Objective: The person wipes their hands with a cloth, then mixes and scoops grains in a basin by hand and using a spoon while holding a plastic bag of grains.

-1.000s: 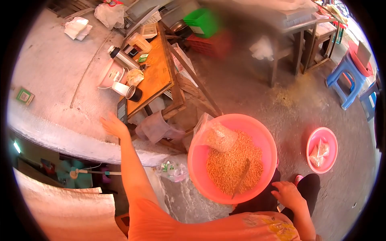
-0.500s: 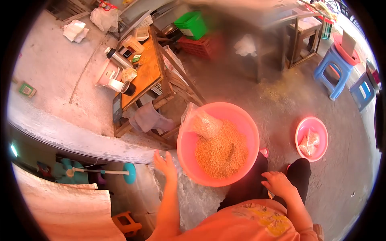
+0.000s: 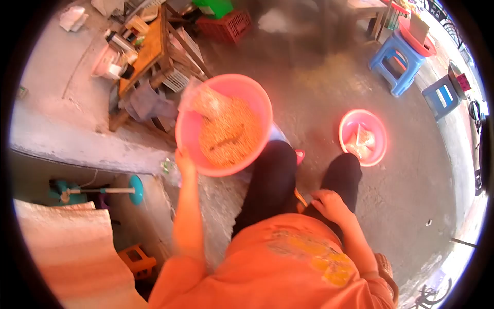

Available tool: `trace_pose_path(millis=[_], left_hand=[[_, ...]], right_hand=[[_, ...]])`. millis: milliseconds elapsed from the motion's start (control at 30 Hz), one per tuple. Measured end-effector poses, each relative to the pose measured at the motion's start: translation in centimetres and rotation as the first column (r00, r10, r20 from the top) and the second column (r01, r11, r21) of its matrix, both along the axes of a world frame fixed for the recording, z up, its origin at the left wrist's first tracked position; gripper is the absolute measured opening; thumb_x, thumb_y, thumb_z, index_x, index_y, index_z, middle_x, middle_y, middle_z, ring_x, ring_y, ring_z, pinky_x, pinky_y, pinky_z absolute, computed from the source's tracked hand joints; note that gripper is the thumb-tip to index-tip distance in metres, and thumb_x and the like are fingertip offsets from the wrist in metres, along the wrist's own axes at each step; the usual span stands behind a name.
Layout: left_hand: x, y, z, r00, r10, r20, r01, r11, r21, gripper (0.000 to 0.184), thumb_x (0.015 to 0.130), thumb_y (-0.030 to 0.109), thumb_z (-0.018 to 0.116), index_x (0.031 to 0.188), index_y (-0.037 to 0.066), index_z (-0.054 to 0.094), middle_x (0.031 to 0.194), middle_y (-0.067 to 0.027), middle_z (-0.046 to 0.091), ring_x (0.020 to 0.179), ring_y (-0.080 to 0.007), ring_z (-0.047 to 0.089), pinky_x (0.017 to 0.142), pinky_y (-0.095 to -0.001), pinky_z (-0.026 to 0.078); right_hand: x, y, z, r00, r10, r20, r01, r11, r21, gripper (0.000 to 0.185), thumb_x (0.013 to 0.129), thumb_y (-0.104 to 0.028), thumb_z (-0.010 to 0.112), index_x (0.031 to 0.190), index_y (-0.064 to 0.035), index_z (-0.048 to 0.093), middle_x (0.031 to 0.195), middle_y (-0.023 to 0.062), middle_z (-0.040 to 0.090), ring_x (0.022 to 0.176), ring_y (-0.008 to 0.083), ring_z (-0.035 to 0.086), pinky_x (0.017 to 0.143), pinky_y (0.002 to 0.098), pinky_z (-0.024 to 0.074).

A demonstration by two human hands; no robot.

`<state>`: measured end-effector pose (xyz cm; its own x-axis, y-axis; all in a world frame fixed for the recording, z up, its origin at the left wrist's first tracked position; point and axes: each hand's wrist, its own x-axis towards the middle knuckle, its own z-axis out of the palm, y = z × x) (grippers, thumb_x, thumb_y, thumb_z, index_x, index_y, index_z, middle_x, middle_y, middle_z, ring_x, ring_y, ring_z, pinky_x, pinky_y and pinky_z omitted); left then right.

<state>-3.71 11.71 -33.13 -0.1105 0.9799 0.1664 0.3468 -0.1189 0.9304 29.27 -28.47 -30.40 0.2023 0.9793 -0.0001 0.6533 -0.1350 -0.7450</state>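
The left hand [image 3: 185, 165] touches the large basin [image 3: 189, 135], grip width unclear; the right hand [image 3: 329, 205] curls loosely, half-open.

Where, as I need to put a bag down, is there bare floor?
The floor between large basin and small basin is bare; so is that between small basin and blue stool. The wooden table is crowded.

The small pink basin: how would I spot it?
Find the larger blue stool at upper right. Down and left of it, on the grey floor, sits the small pink basin. Only plastic bags show inside; the large pink basin is heaped with loose grain.
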Motion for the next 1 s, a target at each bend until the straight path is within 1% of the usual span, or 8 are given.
trace_pose_path(millis=[100, 267, 467, 667, 767, 867, 933, 1000], left_hand=[[-0.6, 0.9, 0.3, 0.971, 0.018, -0.237, -0.008, 0.999, 0.043, 0.029, 0.097, 0.022, 0.051, 0.101, -0.006, 0.059, 0.093, -0.0163, 0.067, 0.085, -0.0247, 0.063, 0.077, -0.0384, 0.049], [0.0, 0.8, 1.0, 0.955, 0.046, -0.293, -0.051, 0.999, -0.008, 0.033, 0.096, 0.025, 0.050, 0.100, -0.007, 0.058, 0.094, -0.0242, 0.066, 0.087, -0.0355, 0.064, 0.077, -0.0429, 0.049], [-0.3, 0.9, 0.7, 0.811, 0.115, -0.574, -0.075, 0.993, 0.092, 0.035, 0.096, 0.028, 0.049, 0.096, -0.006, 0.056, 0.091, -0.0275, 0.064, 0.088, -0.0403, 0.063, 0.078, -0.0467, 0.048], [-0.4, 0.2, 1.0, 0.936, 0.059, -0.347, -0.083, 0.995, -0.055, 0.032, 0.097, 0.026, 0.050, 0.092, -0.006, 0.055, 0.088, -0.0243, 0.063, 0.083, -0.0365, 0.062, 0.075, -0.0463, 0.046], [1.7, -2.2, 3.4, 0.938, 0.073, -0.339, -0.100, 0.993, -0.063, 0.031, 0.096, 0.024, 0.051, 0.093, -0.006, 0.056, 0.090, -0.0231, 0.064, 0.087, -0.0351, 0.062, 0.078, -0.0455, 0.047], [-0.1, -1.7, 0.8, 0.957, 0.091, -0.275, -0.098, 0.995, -0.012, 0.032, 0.096, 0.024, 0.052, 0.100, -0.007, 0.057, 0.095, -0.0231, 0.064, 0.093, -0.0343, 0.062, 0.083, -0.0438, 0.047], [-0.4, -1.7, 0.7, 0.948, 0.046, -0.313, -0.058, 0.998, -0.029, 0.039, 0.096, 0.026, 0.051, 0.117, -0.008, 0.054, 0.107, -0.0231, 0.064, 0.102, -0.0346, 0.061, 0.090, -0.0412, 0.046], [-2.1, 1.9, -1.5, 0.896, 0.058, -0.440, -0.011, 0.994, 0.109, 0.042, 0.098, 0.028, 0.052, 0.122, -0.005, 0.052, 0.110, -0.0181, 0.062, 0.101, -0.0257, 0.058, 0.088, -0.0371, 0.047]], right_hand=[[-1.1, 0.2, -0.3, 0.992, -0.126, -0.001, 0.125, 0.983, 0.135, 0.015, 0.084, -0.017, 0.065, 0.091, -0.0043, 0.065, 0.088, 0.0136, 0.067, 0.084, 0.0323, 0.064, 0.077, 0.0425, 0.0497], [-1.4, 1.4, -0.9, 0.988, -0.044, 0.149, 0.033, 0.997, 0.074, 0.013, 0.082, -0.017, 0.066, 0.089, -0.0062, 0.066, 0.084, 0.0098, 0.067, 0.081, 0.0286, 0.064, 0.075, 0.0404, 0.0492], [-0.8, 1.9, -1.6, 0.971, 0.112, 0.209, -0.125, 0.991, 0.048, 0.011, 0.083, -0.019, 0.066, 0.088, -0.0086, 0.066, 0.082, 0.0071, 0.065, 0.082, 0.0253, 0.063, 0.076, 0.0393, 0.0477], [-1.0, 3.5, -1.9, 0.971, 0.206, 0.122, -0.210, 0.978, 0.017, 0.016, 0.086, -0.017, 0.065, 0.096, -0.0056, 0.067, 0.089, 0.0100, 0.068, 0.089, 0.0270, 0.065, 0.079, 0.0389, 0.0494], [-0.6, 5.3, -3.3, 0.888, -0.011, -0.460, 0.031, 0.999, 0.035, 0.022, 0.089, -0.015, 0.063, 0.107, -0.0014, 0.065, 0.097, 0.0134, 0.069, 0.093, 0.0259, 0.067, 0.081, 0.0354, 0.0517], [1.2, 10.8, -1.9, 0.793, -0.270, -0.546, 0.357, 0.932, 0.057, 0.021, 0.094, -0.013, 0.060, 0.110, 0.0012, 0.062, 0.091, 0.0095, 0.067, 0.085, 0.0143, 0.062, 0.077, 0.0293, 0.0504], [2.5, 16.2, -0.8, 0.782, -0.271, -0.561, 0.474, 0.843, 0.255, 0.024, 0.095, -0.014, 0.060, 0.114, 0.0008, 0.059, 0.095, 0.0078, 0.065, 0.089, 0.0130, 0.059, 0.079, 0.0289, 0.0488], [3.5, 21.5, 3.3, 0.718, -0.331, -0.612, 0.525, 0.835, 0.164, 0.036, 0.093, -0.022, 0.063, 0.121, -0.0010, 0.057, 0.104, 0.0127, 0.064, 0.096, 0.0188, 0.061, 0.086, 0.0328, 0.0482]])
